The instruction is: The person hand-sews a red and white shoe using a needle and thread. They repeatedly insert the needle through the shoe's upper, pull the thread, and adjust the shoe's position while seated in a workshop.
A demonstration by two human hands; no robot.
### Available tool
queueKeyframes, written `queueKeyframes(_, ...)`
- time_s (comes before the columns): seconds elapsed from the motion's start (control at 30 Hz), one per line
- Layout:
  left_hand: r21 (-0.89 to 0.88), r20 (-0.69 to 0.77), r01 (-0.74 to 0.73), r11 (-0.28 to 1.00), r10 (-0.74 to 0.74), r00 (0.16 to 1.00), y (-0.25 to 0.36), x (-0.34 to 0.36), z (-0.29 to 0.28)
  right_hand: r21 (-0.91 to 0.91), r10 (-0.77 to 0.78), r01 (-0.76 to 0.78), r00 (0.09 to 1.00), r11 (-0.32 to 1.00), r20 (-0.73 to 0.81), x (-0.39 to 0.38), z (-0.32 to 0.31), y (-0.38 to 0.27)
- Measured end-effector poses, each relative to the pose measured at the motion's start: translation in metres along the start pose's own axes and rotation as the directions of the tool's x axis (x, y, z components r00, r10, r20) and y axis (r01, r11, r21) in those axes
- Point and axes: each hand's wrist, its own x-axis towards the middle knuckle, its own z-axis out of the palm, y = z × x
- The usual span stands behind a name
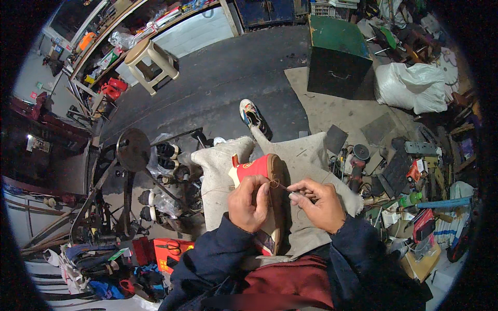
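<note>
A red and cream shoe (254, 168) with a brown sole (280, 212) lies on its side on a pale cloth (306, 160) over my lap. My left hand (250, 203) rests against the shoe, thumb and forefinger pinched on a brown thread (275, 183) that loops by the sole's edge. Just right of the sole, my right hand (320, 205) is closed, its fingertips around a thin dark needle-like tool (306, 196). The thread runs between both hands. Most of that tool is hidden by my fingers.
Shoes (167, 150) and an iron-framed machine with a round wheel (133, 150) stand at left. Scissors (174, 249) lie lower left. An angle grinder (358, 163) and cluttered tools are at right. A stool (151, 65) and dark cabinet (340, 62) stand farther off.
</note>
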Motion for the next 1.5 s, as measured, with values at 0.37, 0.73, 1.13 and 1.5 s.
queueKeyframes(0.37,0.02,0.071,-0.045,0.999,0.044,0.996,0.01,0.005,0.0,0.448,0.054,0.058,0.971,0.892,-0.232,0.014,-0.046,0.015)
queueKeyframes(0.73,-0.172,0.077,0.052,0.984,-0.039,0.996,0.001,0.001,-0.01,0.636,0.399,0.542,0.498,0.55,-0.77,-0.012,-0.181,0.099)
queueKeyframes(1.13,-0.41,-0.386,-0.051,0.911,-0.123,0.914,-0.039,-0.005,-0.074,-0.114,0.141,-0.134,0.989,0.984,0.053,0.012,-0.009,0.012)
queueKeyframes(1.5,-0.995,-0.099,-0.081,0.062,-0.4,0.911,-0.093,-0.002,-0.13,0.894,0.04,-0.023,0.999,0.447,0.006,0.018,-0.022,-0.006)
